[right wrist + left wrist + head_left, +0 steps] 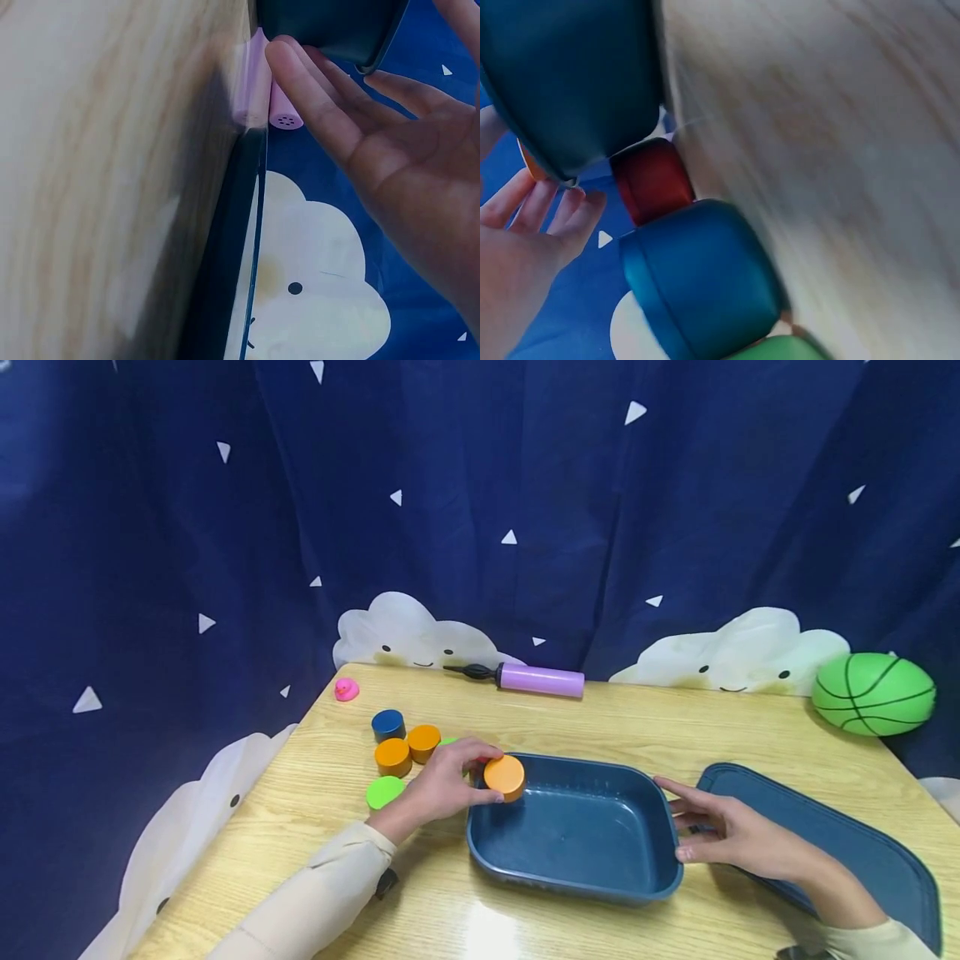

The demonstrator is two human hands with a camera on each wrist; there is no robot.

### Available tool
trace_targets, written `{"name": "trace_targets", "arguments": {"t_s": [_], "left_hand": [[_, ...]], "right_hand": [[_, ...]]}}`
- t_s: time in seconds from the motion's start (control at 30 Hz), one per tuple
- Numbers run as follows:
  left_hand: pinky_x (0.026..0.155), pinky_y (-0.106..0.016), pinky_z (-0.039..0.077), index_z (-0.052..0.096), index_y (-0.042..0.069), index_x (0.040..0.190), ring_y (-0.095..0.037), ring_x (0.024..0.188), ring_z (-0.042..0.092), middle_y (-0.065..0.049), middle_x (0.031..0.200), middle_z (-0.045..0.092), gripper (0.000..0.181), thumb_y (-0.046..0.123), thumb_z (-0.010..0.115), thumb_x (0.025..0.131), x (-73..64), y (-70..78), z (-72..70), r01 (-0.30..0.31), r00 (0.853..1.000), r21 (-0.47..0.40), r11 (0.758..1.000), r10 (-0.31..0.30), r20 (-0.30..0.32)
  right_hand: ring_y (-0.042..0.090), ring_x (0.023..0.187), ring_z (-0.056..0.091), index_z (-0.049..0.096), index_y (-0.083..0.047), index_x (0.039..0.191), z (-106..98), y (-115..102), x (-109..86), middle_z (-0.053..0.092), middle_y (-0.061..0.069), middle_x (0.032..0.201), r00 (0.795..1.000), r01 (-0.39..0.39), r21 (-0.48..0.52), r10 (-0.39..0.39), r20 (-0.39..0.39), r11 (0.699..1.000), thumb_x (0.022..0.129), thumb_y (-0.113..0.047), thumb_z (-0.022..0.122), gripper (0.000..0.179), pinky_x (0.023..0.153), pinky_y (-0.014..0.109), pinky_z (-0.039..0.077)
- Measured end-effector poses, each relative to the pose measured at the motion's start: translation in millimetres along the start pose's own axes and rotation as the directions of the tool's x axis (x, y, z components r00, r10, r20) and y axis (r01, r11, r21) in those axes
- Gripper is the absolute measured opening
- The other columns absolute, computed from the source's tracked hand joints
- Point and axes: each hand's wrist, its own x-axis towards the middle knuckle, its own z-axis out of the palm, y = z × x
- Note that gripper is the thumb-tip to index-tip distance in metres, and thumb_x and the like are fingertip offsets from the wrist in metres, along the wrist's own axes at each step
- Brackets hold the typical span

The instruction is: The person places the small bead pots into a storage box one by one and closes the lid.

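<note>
An orange cylinder hangs over the left end of a dark blue box, pinched between the thumb and fingers of a person's left hand. At the box's opposite end, the right hand reaches in with fingers extended and ungripped, touching the rim and outer wall. Beyond the left hand stand 2 more orange cylinders, a blue cylinder just behind them and a bright green cylinder in front. A red cylinder, seen from the left wrist, stands near the box. From where we stand, a dark blue lid lies to the right, partly behind the right forearm. Toward the table's back edge are a pink duck, a purple pump with a black nozzle and, at far right, a green ball with black lines. A navy curtain dotted with white triangles and smiling clouds hangs behind the wooden table.
</note>
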Motion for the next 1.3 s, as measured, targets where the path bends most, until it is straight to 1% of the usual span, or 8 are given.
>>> {"name": "trace_targets", "arguments": {"t_s": [0.13, 0.27, 0.37, 0.63, 0.73, 0.93, 1.07, 1.3], "left_hand": [[0.086, -0.043, 0.056, 0.071, 0.01, 0.12, -0.019, 0.096, 0.06, -0.004, 0.119, 0.069, 0.049, 0.017, 0.09, 0.075, -1.0, -1.7, 3.9, -0.002, 1.0, 0.072, 0.997, 0.002, 0.001], [0.099, -0.045, 0.054, 0.071, 0.011, 0.121, -0.025, 0.112, 0.062, -0.007, 0.125, 0.068, 0.05, 0.021, 0.09, 0.077, -4.8, -1.6, 6.3, 0.002, 1.0, 0.11, 0.994, -0.002, 0.006], [0.106, -0.046, 0.05, 0.071, 0.011, 0.123, -0.028, 0.123, 0.06, -0.007, 0.128, 0.068, 0.05, 0.024, 0.089, 0.077, -6.8, -2.7, 7.9, -0.012, 1.0, 0.146, 0.989, 0.009, 0.019], [0.104, -0.043, 0.052, 0.072, 0.01, 0.125, -0.025, 0.122, 0.061, -0.006, 0.128, 0.069, 0.051, 0.028, 0.087, 0.08, -6.6, 0.1, 10.4, -0.032, 0.999, 0.238, 0.971, 0.021, 0.049], [0.105, -0.041, 0.052, 0.071, 0.009, 0.126, -0.024, 0.122, 0.061, -0.006, 0.129, 0.069, 0.052, 0.028, 0.087, 0.08, -4.8, 2.8, 12.2, -0.019, 0.998, 0.266, 0.964, 0.001, 0.065], [0.103, -0.037, 0.052, 0.072, 0.007, 0.125, -0.024, 0.118, 0.062, -0.006, 0.126, 0.071, 0.053, 0.025, 0.088, 0.078, 2.3, 9.9, 16.6, -0.004, 0.996, 0.361, 0.933, -0.029, 0.086], [0.102, -0.036, 0.053, 0.073, 0.006, 0.122, -0.024, 0.116, 0.063, -0.006, 0.123, 0.073, 0.051, 0.023, 0.089, 0.076, 6.2, 12.3, 18.9, 0.01, 0.993, 0.387, 0.922, -0.054, 0.102], [0.097, -0.033, 0.055, 0.075, 0.006, 0.119, -0.022, 0.11, 0.062, -0.005, 0.118, 0.075, 0.048, 0.025, 0.089, 0.076, 10.6, 15.9, 19.7, -0.014, 0.989, 0.436, 0.9, -0.051, 0.137]], "right_hand": [[-0.001, 0.118, 0.061, 0.022, -0.001, 0.159, 0.0, 1.1, 0.5, 0.054, 0.033, 0.138, 1.0, 0.001, 0.003, -0.001, 0.005, 1.0, 0.096, -0.01, 0.068, 0.079, 0.09, 0.021, 0.056], [0.0, 0.119, 0.061, 0.021, -0.002, 0.16, 0.8, 1.6, 1.0, 0.054, 0.033, 0.138, 1.0, 0.0, 0.013, 0.0, 0.011, 1.0, 0.096, -0.01, 0.068, 0.079, 0.09, 0.021, 0.056], [0.0, 0.119, 0.06, 0.021, -0.002, 0.16, 1.7, 1.4, 0.7, 0.052, 0.033, 0.14, 1.0, -0.003, 0.016, 0.003, 0.015, 1.0, 0.096, -0.01, 0.068, 0.08, 0.09, 0.021, 0.056], [-0.001, 0.119, 0.06, 0.02, -0.001, 0.16, 0.3, -1.3, 0.6, 0.051, 0.034, 0.141, 1.0, -0.008, 0.006, 0.008, 0.016, 1.0, 0.096, -0.012, 0.068, 0.08, 0.091, 0.022, 0.056], [-0.001, 0.118, 0.06, 0.021, -0.002, 0.16, -0.4, -2.1, -0.1, 0.052, 0.033, 0.14, 1.0, -0.011, -0.005, 0.011, 0.014, 1.0, 0.096, -0.013, 0.068, 0.08, 0.091, 0.022, 0.056], [-0.002, 0.118, 0.06, 0.022, 0.0, 0.159, -0.5, 0.1, -1.2, 0.054, 0.033, 0.137, 1.0, 0.019, -0.018, -0.019, 0.007, 1.0, 0.095, -0.01, 0.069, 0.08, 0.091, 0.022, 0.056], [-0.003, 0.117, 0.06, 0.021, 0.002, 0.158, -0.3, 0.4, -1.2, 0.054, 0.034, 0.136, 0.999, 0.032, -0.023, -0.032, 0.011, 0.999, 0.096, -0.01, 0.068, 0.079, 0.09, 0.021, 0.056], [-0.004, 0.117, 0.059, 0.02, 0.004, 0.158, -1.9, -1.0, -2.1, 0.052, 0.035, 0.137, 1.0, 0.023, -0.022, -0.023, 0.013, 0.999, 0.096, -0.011, 0.068, 0.08, 0.09, 0.023, 0.057]]}}
